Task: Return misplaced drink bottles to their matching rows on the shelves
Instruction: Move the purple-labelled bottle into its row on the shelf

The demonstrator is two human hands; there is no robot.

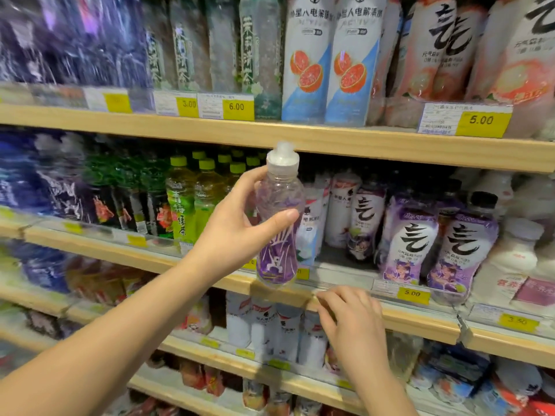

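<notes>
Head view, wooden store shelving, entries left to right.

1. Blurred dark blue and purple plastic bottles [36, 181], far left of the middle shelf; labels unreadable.
2. Green-tea bottles with lime-green caps and green labels [183, 199], standing in rows on the middle shelf, just left of the raised hand.
3. Left hand [240, 232], forearm reaching up from the lower left. Grip closed round item 4, with the thumb across the front of the body and the fingers behind the neck.
4. Clear plastic bottle with purple label and white sports cap [277, 223]. It is held upright in the air in front of the middle shelf. Its cap is just below the upper shelf board and its base level with the light wooden front edge [420, 322] of the middle shelf.
5. Right hand [351, 322], below and right of item 4. Grip loose and holding nothing; bent fingertips rest on that front edge.
6. White-and-blue bottles with grapefruit pictures [306, 61], upper shelf, above item 4.
7. White-and-purple bottles with black brush lettering and black caps [411, 235], middle shelf, right of item 4, apart from it.
8. Yellow price tag reading 5.00 [413, 293], on the rail below item 7.
9. Pink-and-white bottles with black brush lettering [444, 49], upper shelf, far right.
</notes>
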